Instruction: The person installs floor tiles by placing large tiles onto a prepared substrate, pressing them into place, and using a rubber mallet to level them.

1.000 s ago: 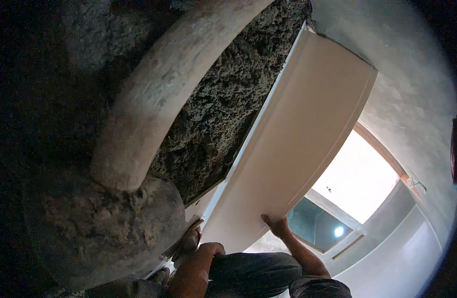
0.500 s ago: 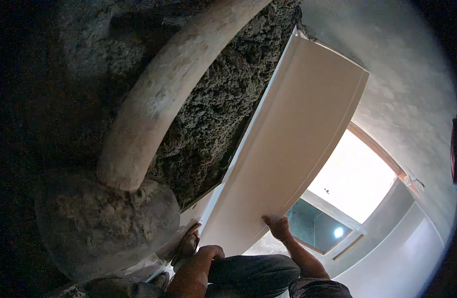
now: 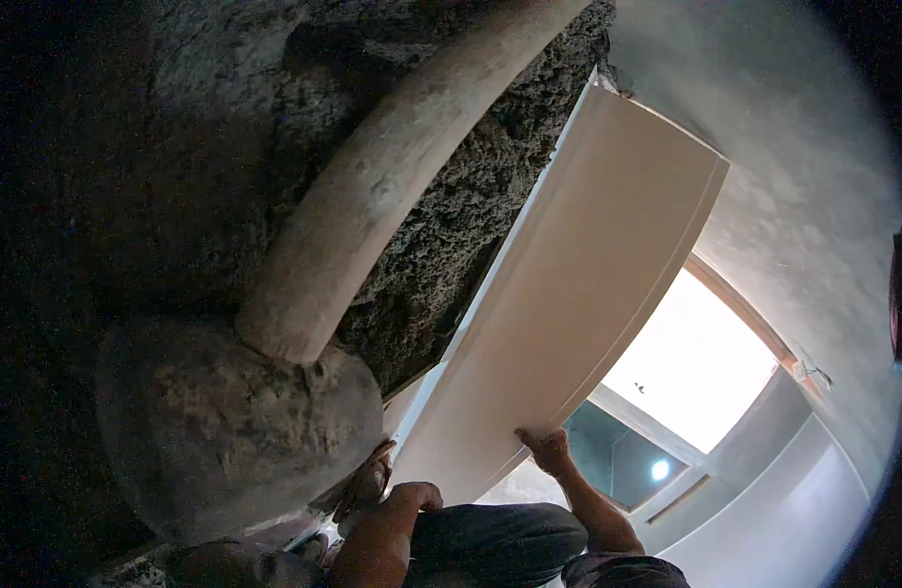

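Note:
A long, smooth beige panel (image 3: 549, 304) with a thin groove along its right edge slants from my lap up to the far right. My right hand (image 3: 546, 451) grips that right edge, thumb on the top face and fingers out of sight beneath. At the panel's near left corner, my left hand (image 3: 419, 495) is bent and closed against the near end, its fingertips hidden. A white strip (image 3: 451, 353) runs along the panel's left side. Under the near end lie my dark-clothed legs (image 3: 495, 539).
Left of the panel is a rough, dark stony surface (image 3: 451, 216). A thick pale post (image 3: 373, 186) stands there on a rounded grey base (image 3: 245, 431). To the right are a bright opening (image 3: 701, 353) with a wooden frame and a smooth grey wall (image 3: 784, 157).
The view has shifted slightly, so the post and its base appear further right. Both hands keep their places on the panel, which has barely moved.

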A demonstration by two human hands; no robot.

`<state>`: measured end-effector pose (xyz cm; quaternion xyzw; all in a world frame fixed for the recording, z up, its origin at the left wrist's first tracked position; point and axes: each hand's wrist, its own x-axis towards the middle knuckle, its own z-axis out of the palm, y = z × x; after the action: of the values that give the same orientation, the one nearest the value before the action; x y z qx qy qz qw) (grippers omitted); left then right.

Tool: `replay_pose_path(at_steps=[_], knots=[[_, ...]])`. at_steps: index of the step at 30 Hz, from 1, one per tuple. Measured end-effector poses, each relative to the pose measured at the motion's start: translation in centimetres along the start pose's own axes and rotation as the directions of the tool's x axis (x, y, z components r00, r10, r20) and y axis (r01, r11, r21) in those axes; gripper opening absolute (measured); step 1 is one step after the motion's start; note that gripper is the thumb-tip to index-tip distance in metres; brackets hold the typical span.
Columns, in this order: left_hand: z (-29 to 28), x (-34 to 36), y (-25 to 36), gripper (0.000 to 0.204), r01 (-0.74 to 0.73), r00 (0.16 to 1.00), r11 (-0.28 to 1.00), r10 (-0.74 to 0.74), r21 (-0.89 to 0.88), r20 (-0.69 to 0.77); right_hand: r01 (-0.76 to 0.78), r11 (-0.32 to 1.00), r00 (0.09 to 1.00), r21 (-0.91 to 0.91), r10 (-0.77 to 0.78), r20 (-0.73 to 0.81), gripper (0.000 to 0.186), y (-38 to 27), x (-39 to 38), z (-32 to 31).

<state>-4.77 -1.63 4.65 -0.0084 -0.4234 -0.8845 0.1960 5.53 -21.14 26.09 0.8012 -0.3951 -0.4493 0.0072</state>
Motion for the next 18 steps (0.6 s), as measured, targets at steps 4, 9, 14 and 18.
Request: replay_pose_path(at_steps=[4, 9, 14, 18], knots=[[0.4, 0.6, 0.2, 0.037, 0.010, 0.999, 1.000, -0.010, 0.002, -0.032, 0.010, 0.995, 1.000, 0.099, -0.009, -0.010, 0.020, 1.5, -0.3, 0.9], [1.1, 3.8, -1.5, 0.035, -0.054, 0.991, 0.997, 0.061, 0.057, -0.120, -0.028, 0.998, 0.999, 0.060, 0.025, 0.043, 0.019, 1.0, 0.2, 0.3], [2.2, 0.4, -3.9, 0.032, -0.462, 0.853, 0.883, 0.418, -0.080, -0.312, -0.235, 0.966, 0.970, 0.107, 0.226, 0.094, 0.028, -1.3, 1.3, -1.2], [2.5, 3.7, -5.6, 0.038, -0.605, 0.775, 0.796, 0.594, 0.018, -0.218, -0.189, 0.982, 0.981, 0.024, 0.187, 0.052, 0.019, -1.7, 1.3, -1.2]])
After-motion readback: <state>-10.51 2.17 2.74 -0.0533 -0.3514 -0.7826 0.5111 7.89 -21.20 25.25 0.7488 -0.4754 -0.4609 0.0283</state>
